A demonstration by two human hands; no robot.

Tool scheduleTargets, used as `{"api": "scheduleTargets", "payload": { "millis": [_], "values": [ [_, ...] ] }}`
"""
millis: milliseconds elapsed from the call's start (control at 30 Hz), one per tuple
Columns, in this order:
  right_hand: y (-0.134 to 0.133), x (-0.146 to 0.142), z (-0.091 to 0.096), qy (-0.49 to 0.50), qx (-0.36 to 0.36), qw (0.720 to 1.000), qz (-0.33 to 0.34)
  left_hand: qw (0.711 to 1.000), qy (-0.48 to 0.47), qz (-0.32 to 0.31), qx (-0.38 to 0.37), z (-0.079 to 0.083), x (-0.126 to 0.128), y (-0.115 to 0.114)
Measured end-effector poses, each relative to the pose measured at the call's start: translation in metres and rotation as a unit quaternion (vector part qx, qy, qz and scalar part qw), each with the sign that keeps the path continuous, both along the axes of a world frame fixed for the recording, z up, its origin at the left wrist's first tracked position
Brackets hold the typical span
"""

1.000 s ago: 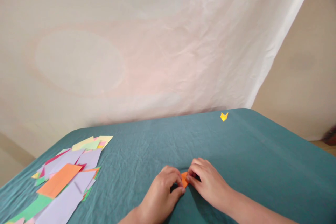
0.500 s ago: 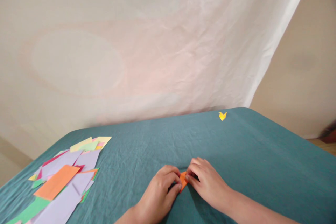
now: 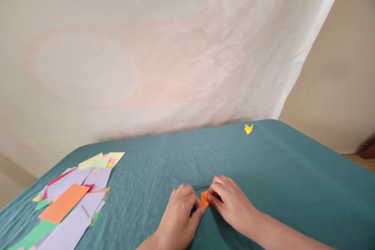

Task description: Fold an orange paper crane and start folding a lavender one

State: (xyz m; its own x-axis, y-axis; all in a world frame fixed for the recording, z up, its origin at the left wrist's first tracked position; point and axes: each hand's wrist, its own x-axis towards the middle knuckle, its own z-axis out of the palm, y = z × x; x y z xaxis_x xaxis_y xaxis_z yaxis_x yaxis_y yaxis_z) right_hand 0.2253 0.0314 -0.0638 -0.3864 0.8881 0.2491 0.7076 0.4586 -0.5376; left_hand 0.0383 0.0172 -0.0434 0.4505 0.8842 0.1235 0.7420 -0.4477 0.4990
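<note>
A small folded piece of orange paper (image 3: 204, 199) lies on the teal tablecloth (image 3: 263, 172) near the front edge. My left hand (image 3: 180, 216) rests beside it on the left, fingers curled, with fingertips and thumb pressing the paper's left edge. My right hand (image 3: 231, 203) comes in from the right, its fingers bent and pinching the paper's right side. Most of the paper is hidden between the two hands.
A loose pile of coloured paper sheets (image 3: 70, 199), lilac, orange, green, yellow and pink, spreads over the table's left side. A small folded yellow paper figure (image 3: 248, 129) sits at the far right edge. A pale cloth backdrop (image 3: 161, 54) hangs behind the table.
My left hand has shifted slightly, its fingers moving up and flattening a little beside the orange paper. The right hand stays where it was.
</note>
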Motion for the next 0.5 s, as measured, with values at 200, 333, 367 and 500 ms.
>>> {"api": "scheduleTargets", "payload": {
  "millis": [200,333,367,500],
  "values": [
    [0.001,-0.001,-0.001,-0.003,0.001,1.000,-0.001,1.000,-0.013,0.002,-0.028,0.000,-0.003,0.002],
    [0.001,-0.001,-0.001,0.001,0.004,1.000,0.001,0.994,-0.098,-0.042,-0.030,0.001,-0.008,0.004],
    [0.001,-0.001,-0.001,0.002,0.004,1.000,0.001,0.991,-0.113,-0.063,-0.027,0.001,-0.008,0.006],
    [0.001,-0.001,-0.001,0.002,0.005,1.000,-0.004,0.983,-0.127,-0.132,-0.018,-0.002,-0.009,0.011]
  ]
}}
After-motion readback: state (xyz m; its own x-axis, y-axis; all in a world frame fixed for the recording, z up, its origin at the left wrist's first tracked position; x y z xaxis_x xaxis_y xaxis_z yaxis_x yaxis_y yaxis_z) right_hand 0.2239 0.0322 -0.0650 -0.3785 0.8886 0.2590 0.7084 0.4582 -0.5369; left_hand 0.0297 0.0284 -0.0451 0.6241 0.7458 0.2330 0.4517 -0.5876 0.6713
